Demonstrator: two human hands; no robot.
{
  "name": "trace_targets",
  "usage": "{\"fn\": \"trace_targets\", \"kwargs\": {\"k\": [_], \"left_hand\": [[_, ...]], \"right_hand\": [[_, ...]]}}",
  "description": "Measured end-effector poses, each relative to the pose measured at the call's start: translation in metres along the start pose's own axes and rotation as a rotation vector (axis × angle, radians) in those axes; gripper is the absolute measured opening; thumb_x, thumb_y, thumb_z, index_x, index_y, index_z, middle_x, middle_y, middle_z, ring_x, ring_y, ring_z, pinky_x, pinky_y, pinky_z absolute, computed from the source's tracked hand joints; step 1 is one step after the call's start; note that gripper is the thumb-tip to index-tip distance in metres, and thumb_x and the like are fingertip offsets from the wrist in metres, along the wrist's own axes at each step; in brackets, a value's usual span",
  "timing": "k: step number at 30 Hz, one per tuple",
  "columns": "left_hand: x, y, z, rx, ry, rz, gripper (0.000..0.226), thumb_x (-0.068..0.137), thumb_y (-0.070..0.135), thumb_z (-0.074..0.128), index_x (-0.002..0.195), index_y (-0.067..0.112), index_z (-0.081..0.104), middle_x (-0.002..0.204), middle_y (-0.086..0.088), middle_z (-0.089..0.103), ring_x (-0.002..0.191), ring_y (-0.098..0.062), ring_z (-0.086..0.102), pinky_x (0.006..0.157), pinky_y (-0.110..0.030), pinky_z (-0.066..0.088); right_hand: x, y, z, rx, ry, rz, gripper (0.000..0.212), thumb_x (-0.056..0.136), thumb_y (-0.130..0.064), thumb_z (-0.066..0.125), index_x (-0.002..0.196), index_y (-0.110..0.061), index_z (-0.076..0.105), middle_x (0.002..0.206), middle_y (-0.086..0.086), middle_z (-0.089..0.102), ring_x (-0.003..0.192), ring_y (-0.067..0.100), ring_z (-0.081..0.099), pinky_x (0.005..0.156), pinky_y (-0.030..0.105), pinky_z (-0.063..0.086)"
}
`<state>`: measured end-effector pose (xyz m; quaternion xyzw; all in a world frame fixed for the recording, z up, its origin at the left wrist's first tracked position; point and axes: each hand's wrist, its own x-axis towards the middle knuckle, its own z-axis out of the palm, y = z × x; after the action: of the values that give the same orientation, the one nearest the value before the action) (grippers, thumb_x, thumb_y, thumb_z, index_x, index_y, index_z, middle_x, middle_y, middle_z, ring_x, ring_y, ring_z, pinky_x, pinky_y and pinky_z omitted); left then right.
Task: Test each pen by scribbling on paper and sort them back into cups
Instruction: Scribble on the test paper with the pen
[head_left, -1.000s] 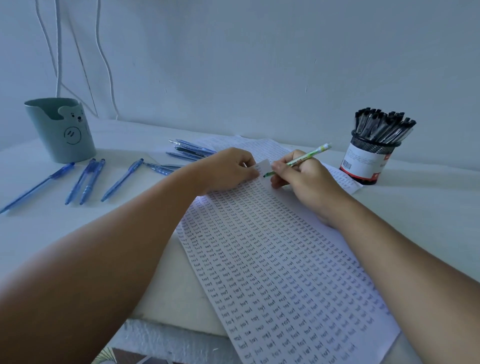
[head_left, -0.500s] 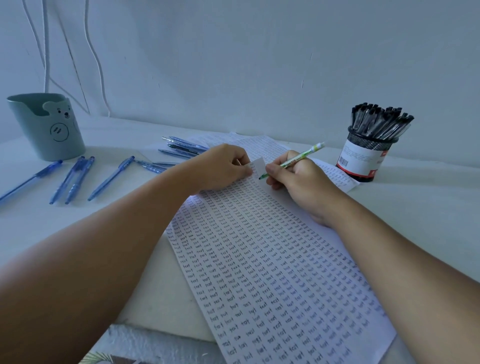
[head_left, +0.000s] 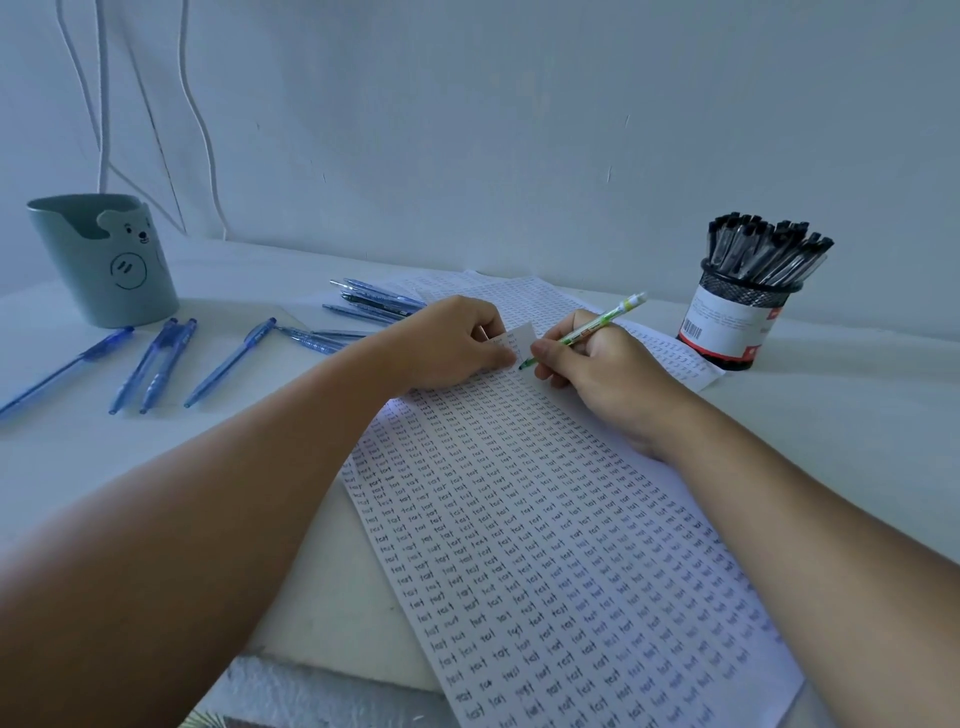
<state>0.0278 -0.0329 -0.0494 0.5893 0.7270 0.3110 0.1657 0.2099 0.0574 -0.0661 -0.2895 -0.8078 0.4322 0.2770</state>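
Near: sheet of paper (head_left: 545, 545), covered in rows of small handwritten "test" marks, runs away from the viewer.

Mid: right hand (head_left: 597, 374) clamped on a green pen (head_left: 582, 332); tip down-left at the paper, long axis rising right toward the mesh cup of black pens (head_left: 737, 317), on the right hand's side. Left hand (head_left: 452, 343) pinches a small paper slip (head_left: 519, 338) just beside the tip.

Far left: loose blue pens (head_left: 156, 364) lie near the bear cup (head_left: 104, 260), nearer the left hand.
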Motion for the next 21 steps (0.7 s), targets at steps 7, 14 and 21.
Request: {"fn": "trace_targets", "kwargs": {"k": [7, 14, 21], "left_hand": [[-0.0005, 0.0011, -0.0002, 0.019, -0.008, 0.004, 0.018, 0.095, 0.036, 0.071, 0.093, 0.019, 0.066, 0.077, 0.007, 0.061, 0.062, -0.008, 0.051, 0.058, -0.024, 0.040], [-0.0006, 0.0013, 0.0001, 0.023, -0.007, -0.001, 0.017, 0.094, 0.035, 0.072, 0.092, 0.020, 0.065, 0.077, 0.008, 0.061, 0.063, -0.007, 0.053, 0.058, -0.023, 0.040], [-0.0008, 0.0023, -0.0006, 0.034, -0.001, -0.003, 0.018, 0.097, 0.036, 0.068, 0.096, 0.019, 0.066, 0.078, 0.009, 0.062, 0.061, -0.005, 0.052, 0.058, -0.021, 0.040]], "right_hand": [[-0.0006, -0.0007, 0.0001, -0.047, 0.004, -0.008, 0.013, 0.102, -0.033, 0.065, 0.099, -0.021, 0.066, 0.084, -0.010, 0.076, 0.084, 0.007, 0.066, 0.091, 0.038, 0.053], [-0.0013, -0.0028, 0.0003, -0.084, 0.002, -0.006, 0.012, 0.103, -0.034, 0.063, 0.099, -0.023, 0.066, 0.084, -0.013, 0.076, 0.085, 0.004, 0.066, 0.087, 0.033, 0.052], [-0.0015, -0.0012, -0.0008, 0.008, 0.046, 0.014, 0.013, 0.103, -0.031, 0.063, 0.093, -0.023, 0.065, 0.078, -0.011, 0.074, 0.080, 0.008, 0.066, 0.085, 0.033, 0.053]]}}
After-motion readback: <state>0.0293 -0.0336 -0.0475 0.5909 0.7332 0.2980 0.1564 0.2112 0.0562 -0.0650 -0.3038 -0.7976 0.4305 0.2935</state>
